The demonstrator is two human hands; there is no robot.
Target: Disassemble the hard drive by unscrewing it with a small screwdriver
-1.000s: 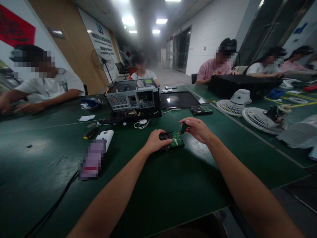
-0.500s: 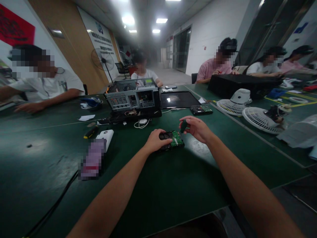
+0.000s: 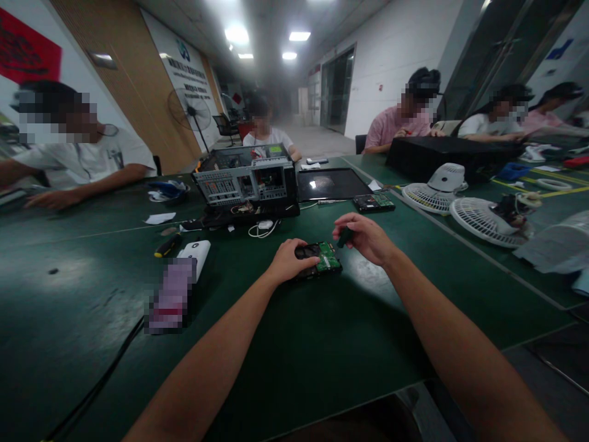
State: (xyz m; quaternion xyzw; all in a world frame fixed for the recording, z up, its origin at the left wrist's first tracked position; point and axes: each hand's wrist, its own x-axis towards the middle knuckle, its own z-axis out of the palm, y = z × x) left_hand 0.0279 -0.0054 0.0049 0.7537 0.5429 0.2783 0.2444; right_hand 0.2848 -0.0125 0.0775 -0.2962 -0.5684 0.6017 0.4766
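My left hand [image 3: 293, 260] is closed round the left end of a hard drive [image 3: 326, 258], which lies on the green table with its green circuit board facing up. The thumb rests across its top. Just right of the drive and a little above it, my right hand [image 3: 363, 236] grips a short screwdriver [image 3: 344, 236] by its dark green handle. Its shaft is too thin and dark to make out. A gap shows between this hand and the drive.
An opened computer case [image 3: 246, 184] stands beyond the hands, beside a black panel [image 3: 331, 184] and another hard drive [image 3: 373, 202]. Fan parts [image 3: 488, 221] lie to the right. At left are a yellow-black screwdriver [image 3: 168, 245] and a white device [image 3: 197, 252]. Several people sit around.
The screwdriver in my right hand has tilted and shifted slightly right. My left hand stays on the hard drive, which has not visibly moved.
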